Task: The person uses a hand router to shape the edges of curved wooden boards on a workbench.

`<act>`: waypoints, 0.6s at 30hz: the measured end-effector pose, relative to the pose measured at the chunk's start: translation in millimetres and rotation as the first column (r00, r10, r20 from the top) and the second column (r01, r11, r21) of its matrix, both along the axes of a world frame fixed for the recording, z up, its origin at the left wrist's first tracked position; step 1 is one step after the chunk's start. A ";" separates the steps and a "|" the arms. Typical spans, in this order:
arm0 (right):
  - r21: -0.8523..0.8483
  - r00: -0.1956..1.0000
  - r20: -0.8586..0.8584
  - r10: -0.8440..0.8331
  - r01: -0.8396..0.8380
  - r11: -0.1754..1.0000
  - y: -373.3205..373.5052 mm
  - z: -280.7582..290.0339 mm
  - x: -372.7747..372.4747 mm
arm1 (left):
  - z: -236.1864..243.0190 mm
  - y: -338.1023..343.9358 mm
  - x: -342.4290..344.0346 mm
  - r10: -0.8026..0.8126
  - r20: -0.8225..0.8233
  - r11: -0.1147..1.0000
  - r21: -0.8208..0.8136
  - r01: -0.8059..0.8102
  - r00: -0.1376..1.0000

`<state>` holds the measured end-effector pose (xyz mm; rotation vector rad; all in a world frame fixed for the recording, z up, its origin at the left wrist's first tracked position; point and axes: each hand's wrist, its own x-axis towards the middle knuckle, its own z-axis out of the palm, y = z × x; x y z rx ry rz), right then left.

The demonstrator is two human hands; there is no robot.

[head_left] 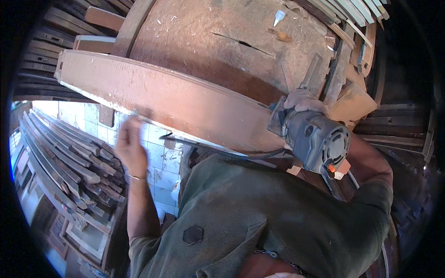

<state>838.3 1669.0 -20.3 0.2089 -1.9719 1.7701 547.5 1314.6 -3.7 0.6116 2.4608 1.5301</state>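
A long brown wooden board (185, 99) with a pale near edge lies across the workbench in front of me. My right hand (303, 101) is wrapped over a dark grey power tool (311, 138) at the board's right end. The tool has a round, vented motor housing and an orange part low on it; its exact kind and its working side are hidden. My left hand (130, 144) is raised at the board's near edge, toward its left part. Motion smears its fingers, so whether they pinch anything does not show.
Wood chips dot the worn workbench top (199, 41), where a small white bottle (279, 17) lies at the far side. Stacked wooden strips (69, 157) stand at the left beside a tiled floor (162, 162). More timber (352, 14) is piled at the far right.
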 end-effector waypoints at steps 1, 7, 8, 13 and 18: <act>-0.003 1.000 -0.012 -0.027 0.027 1.000 -2.5 0.1 -3.2 | -7.0 2.5 -36.2 0.228 -0.249 0.967 -0.051 -0.248 0.941; 0.079 0.994 0.062 -0.086 0.081 0.994 -12.1 25.1 -22.6 | -15.8 26.2 -204.9 0.333 0.372 0.797 0.380 -0.469 0.867; 0.118 0.990 0.105 -0.091 0.079 0.990 -13.9 32.7 -28.1 | -18.5 34.5 -202.5 0.402 0.324 0.829 0.268 -0.490 0.857; 0.199 0.988 0.072 -0.135 0.118 0.973 -18.2 18.8 -42.9 | -10.8 43.0 -194.6 0.450 0.405 0.816 0.176 -0.551 0.796; 0.213 0.967 0.044 -0.253 0.238 0.948 -43.3 28.1 -73.9 | -14.3 39.4 -192.8 0.450 0.425 0.718 0.351 -0.601 0.785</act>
